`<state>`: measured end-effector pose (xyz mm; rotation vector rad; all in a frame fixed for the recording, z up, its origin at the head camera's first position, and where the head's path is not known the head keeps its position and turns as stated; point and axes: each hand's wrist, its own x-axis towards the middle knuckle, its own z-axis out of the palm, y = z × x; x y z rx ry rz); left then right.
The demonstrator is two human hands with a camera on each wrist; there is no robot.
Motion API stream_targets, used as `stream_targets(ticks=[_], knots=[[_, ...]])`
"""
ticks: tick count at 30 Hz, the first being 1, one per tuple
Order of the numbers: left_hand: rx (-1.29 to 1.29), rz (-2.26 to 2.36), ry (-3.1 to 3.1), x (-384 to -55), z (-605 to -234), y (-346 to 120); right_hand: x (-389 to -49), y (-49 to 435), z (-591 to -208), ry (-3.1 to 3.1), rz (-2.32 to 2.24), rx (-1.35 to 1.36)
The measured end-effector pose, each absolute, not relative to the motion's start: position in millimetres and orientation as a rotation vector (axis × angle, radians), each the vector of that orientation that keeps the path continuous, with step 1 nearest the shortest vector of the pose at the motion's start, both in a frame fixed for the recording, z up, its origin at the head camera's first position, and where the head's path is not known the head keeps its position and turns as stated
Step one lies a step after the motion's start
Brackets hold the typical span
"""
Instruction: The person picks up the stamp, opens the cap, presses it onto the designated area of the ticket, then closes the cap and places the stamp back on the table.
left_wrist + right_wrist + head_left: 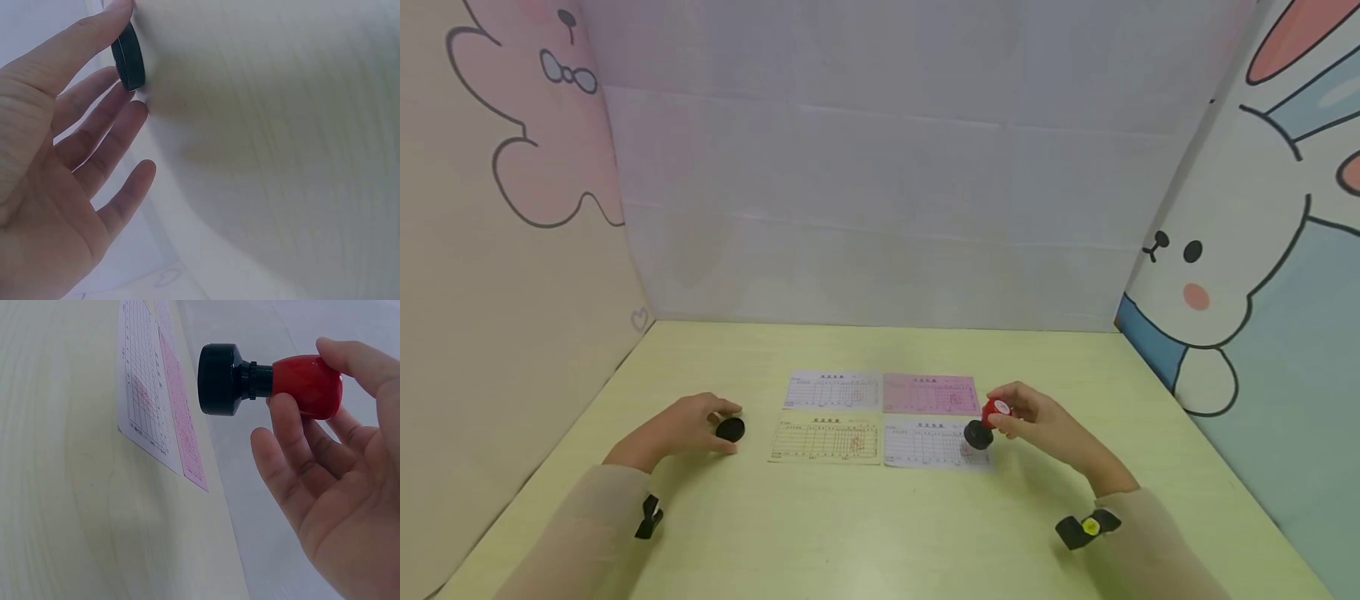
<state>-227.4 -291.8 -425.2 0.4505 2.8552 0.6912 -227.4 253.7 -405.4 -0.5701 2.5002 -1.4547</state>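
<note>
My right hand (1033, 421) grips a stamp (219, 380) by its red rounded handle (307, 386). The thumb and fingertips hold that handle, and the wide black head is tilted downward over the lower right white form (925, 442). In the right wrist view the head stands off the paper. On the left side of the table, my left hand (688, 429) has its thumb and fingers around a round black stamp cap (730, 429). The left wrist view shows the cap (129, 59) edge-on close to the table, thumb on one side, fingers on the other.
Several printed forms lie together mid-table: a white one (833, 390), a pink one (931, 393) and a yellow one (824, 440) beside the lower right one. Reddish marks show on them. Walls with cartoon drawings enclose the table (850, 533) at the back and sides.
</note>
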Motion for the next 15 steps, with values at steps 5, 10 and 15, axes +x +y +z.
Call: stream_targets(ticks=[5,10,15], knots=[[0.471,0.699,2.859,-227.8,-425.7,-292.4,-227.0,253.5,-405.5,2.491,-1.469,-0.572],[0.486,0.725,2.858,-227.0,-425.2,-292.7,-227.1,253.5,-405.6,2.485,-1.463,-0.577],[0.483,0.724,2.870,-226.8,-424.3,-292.5,-226.8,252.8,-404.0,2.502,-1.448,-0.577]])
